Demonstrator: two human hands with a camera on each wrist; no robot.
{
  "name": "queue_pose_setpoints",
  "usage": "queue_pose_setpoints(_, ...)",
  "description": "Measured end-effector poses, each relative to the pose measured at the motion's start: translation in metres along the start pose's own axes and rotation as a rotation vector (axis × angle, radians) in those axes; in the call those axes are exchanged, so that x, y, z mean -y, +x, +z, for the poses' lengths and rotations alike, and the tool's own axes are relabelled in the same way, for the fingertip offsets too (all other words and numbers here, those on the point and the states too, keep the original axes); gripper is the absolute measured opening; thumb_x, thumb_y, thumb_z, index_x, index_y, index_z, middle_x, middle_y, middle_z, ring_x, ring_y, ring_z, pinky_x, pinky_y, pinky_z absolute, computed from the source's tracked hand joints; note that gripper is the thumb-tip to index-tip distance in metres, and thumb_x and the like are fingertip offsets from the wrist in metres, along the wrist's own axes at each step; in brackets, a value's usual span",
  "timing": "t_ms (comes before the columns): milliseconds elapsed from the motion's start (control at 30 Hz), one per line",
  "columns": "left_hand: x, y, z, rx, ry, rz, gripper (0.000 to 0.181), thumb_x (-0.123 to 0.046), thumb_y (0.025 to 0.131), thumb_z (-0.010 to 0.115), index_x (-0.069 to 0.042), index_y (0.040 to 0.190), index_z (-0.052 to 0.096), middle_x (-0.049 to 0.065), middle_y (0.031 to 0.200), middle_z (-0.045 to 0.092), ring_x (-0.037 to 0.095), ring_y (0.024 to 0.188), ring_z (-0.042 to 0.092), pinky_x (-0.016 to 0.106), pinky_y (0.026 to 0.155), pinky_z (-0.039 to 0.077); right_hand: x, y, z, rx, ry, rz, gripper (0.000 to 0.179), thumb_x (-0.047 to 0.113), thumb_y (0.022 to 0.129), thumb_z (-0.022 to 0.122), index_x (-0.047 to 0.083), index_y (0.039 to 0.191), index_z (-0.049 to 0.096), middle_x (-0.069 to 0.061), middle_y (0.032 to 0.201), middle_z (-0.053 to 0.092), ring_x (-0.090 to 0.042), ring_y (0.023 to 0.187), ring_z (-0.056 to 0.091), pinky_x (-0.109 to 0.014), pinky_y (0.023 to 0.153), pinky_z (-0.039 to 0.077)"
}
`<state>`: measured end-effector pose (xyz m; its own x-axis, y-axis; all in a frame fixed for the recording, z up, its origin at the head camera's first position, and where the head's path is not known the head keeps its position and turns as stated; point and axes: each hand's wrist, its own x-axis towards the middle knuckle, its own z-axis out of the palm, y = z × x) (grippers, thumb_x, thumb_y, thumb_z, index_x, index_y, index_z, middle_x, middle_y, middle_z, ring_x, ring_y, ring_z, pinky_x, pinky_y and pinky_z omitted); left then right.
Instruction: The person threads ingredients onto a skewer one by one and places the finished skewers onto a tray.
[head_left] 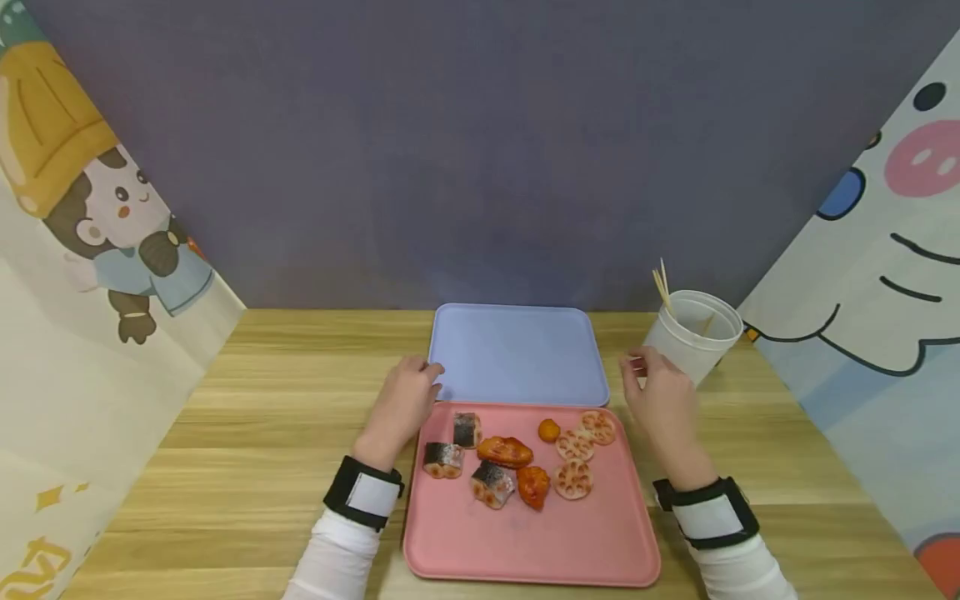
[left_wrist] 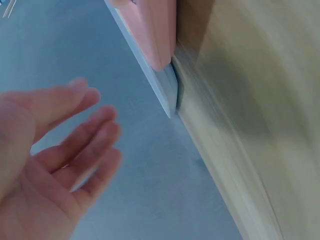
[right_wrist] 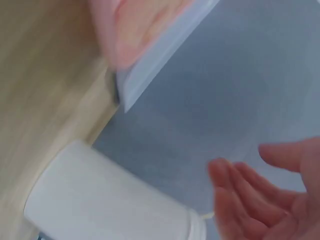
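Note:
My left hand (head_left: 400, 408) hovers by the upper left corner of the pink tray (head_left: 532, 550), its fingers loosely bent and holding nothing. Over the tray's right side, near a white cup (head_left: 686, 354), is my right hand (head_left: 662, 404); its thumb and fingers stand apart in the right wrist view. On the pink tray lie three dark-skinned fish pieces (head_left: 443, 460), a glazed chicken wing (head_left: 506, 451), a smaller glazed meat piece (head_left: 533, 487), an orange ball (head_left: 549, 430) and three lotus root slices (head_left: 573, 479). None of these foods is touched by either hand.
A light blue tray (head_left: 517, 354) lies behind the pink one, against the grey back wall (head_left: 480, 150). Thin wooden skewers (head_left: 662, 287) lean out of the cup. Cartoon-printed panels flank the wooden table (head_left: 285, 433).

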<state>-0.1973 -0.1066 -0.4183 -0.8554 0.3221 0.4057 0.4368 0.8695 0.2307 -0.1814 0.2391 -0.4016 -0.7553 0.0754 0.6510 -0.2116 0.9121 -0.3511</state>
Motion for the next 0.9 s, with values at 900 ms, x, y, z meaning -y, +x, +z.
queue_pose_setpoints(900, 0.042, -0.007, -0.009, -0.137, 0.101, 0.037, 0.015, -0.018, 0.087, 0.067, -0.003, 0.084, 0.069, 0.011, 0.075, 0.059, 0.026, 0.068, 0.055, 0.039, 0.059, 0.048, -0.064, 0.026, -0.03, -0.263, 0.08, 0.129, 0.028, 0.013, 0.1, 0.046, -0.01, 0.11, 0.056, -0.03, 0.1, 0.052, -0.041, 0.094, 0.049, -0.038, 0.076, 0.04)
